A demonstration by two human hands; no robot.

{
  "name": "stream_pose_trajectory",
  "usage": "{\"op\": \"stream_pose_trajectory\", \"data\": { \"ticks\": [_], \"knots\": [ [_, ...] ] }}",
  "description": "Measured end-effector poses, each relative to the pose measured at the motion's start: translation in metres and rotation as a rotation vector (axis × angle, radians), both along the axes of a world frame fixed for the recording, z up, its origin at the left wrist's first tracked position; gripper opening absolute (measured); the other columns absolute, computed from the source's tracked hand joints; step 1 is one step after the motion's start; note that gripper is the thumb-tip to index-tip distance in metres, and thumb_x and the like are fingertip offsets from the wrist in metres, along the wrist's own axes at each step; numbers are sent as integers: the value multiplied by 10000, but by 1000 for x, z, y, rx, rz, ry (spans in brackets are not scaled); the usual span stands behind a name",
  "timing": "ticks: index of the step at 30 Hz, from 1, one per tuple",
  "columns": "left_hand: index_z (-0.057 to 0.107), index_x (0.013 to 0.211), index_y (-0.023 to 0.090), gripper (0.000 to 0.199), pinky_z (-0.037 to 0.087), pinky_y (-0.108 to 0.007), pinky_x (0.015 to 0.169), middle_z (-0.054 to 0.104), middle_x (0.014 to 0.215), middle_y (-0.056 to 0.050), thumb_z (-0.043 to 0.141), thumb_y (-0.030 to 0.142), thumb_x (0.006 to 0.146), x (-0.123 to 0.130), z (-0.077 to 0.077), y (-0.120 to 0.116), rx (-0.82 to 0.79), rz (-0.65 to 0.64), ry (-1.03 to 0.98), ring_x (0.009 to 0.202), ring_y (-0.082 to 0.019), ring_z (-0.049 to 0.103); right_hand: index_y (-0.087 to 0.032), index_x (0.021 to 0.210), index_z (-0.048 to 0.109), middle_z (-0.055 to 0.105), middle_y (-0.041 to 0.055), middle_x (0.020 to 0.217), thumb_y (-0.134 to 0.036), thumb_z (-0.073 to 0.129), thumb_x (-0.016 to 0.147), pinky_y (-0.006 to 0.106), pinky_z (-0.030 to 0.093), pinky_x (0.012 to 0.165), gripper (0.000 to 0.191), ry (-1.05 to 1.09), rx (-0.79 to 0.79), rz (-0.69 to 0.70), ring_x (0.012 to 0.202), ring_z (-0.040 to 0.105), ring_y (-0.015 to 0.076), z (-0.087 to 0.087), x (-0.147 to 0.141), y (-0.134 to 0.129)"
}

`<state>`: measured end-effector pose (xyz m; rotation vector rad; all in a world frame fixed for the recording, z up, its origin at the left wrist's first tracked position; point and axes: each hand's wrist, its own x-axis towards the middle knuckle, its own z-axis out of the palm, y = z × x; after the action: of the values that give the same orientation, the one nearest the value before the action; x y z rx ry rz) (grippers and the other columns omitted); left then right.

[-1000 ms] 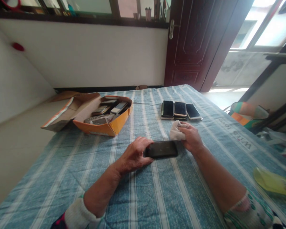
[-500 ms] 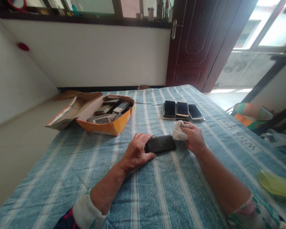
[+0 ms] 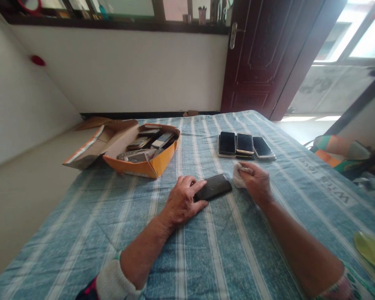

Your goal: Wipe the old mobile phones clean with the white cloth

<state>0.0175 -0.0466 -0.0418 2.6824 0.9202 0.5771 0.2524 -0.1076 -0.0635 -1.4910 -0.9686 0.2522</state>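
Phone (image 3: 217, 186) is gripped by left hand (image 3: 183, 198), cloth (image 3: 238, 179) by right hand (image 3: 256, 182); work seems partway, stacks (image 3: 227, 143) laid upper right, centre-left box (image 3: 140, 168) unemptied.

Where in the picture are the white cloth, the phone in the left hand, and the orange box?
White cloth (image 3: 238, 179), head view: on its crumpled left part.
Phone (image 3: 215, 187), head view: on its dark upward face.
Orange box (image 3: 166, 158), head view: on the outside of its right wall.
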Motion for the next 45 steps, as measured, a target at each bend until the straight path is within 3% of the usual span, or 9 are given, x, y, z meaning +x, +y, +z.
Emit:
{"op": "stream_pose_trajectory", "data": {
  "ticks": [4, 7, 19, 27, 32, 36, 41, 45],
  "knots": [
    [615, 1260, 249, 536, 392, -553, 1030, 432, 1397, -149, 756, 319, 747, 2, -4, -1, 70, -93, 78, 1254, -362, 406, -204, 867, 767, 730, 18, 764, -330, 644, 750, 299, 485, 678, 211, -19, -21, 20, 716, 641, 189, -2, 0, 1],
    [615, 1260, 258, 467, 362, -574, 1058, 387, 1456, -145, 705, 315, 806, 3, -7, 0, 93, -140, 119, 1322, -374, 356, -209, 857, 767, 723, 14, 747, -320, 634, 763, 295, 482, 673, 197, -36, -18, 49, 706, 637, 185, -2, 0, 0],
    [661, 1173, 220, 347, 394, -586, 1044, 451, 1415, -156, 668, 215, 826, 1, -13, 4, 183, -228, 59, 1320, -362, 377, -207, 834, 763, 718, 14, 727, -332, 629, 763, 289, 489, 664, 197, -35, -26, 62, 697, 635, 182, 1, -4, 0],
    [708, 986, 204, 213, 394, -544, 1060, 521, 1346, -129, 680, 159, 779, -2, -15, 6, 177, -292, -110, 1315, -331, 396, -192, 855, 757, 732, 28, 771, -359, 620, 769, 303, 509, 694, 232, -45, -43, 71, 728, 655, 191, 0, -4, 0],
    [657, 1115, 164, 424, 401, -569, 1047, 530, 1335, -176, 755, 253, 712, -1, -17, 7, 159, -164, -117, 1293, -362, 416, -197, 847, 757, 730, 23, 763, -346, 618, 773, 306, 514, 687, 217, -55, -37, 82, 721, 658, 195, -1, -3, 1],
    [633, 1192, 142, 516, 375, -598, 1050, 469, 1400, -214, 754, 344, 734, -1, -21, 6, 169, -166, -20, 1335, -406, 360, -196, 850, 757, 735, 23, 773, -341, 624, 769, 300, 517, 691, 213, -56, -32, 85, 732, 665, 195, -1, -3, 1],
    [687, 1123, 202, 372, 362, -602, 1054, 481, 1413, -166, 729, 311, 770, -2, -18, 4, 168, -299, -22, 1366, -403, 329, -193, 862, 755, 737, 26, 778, -335, 622, 773, 300, 517, 693, 214, -70, -29, 84, 731, 666, 193, -3, -3, 1],
    [721, 939, 202, 140, 416, -534, 1041, 587, 1307, -118, 668, 220, 810, -1, -13, 4, 135, -332, -202, 1314, -328, 424, -194, 862, 754, 737, 24, 778, -319, 620, 768, 300, 517, 692, 206, -63, -24, 85, 730, 666, 190, -3, -3, 1]
  ]
}}
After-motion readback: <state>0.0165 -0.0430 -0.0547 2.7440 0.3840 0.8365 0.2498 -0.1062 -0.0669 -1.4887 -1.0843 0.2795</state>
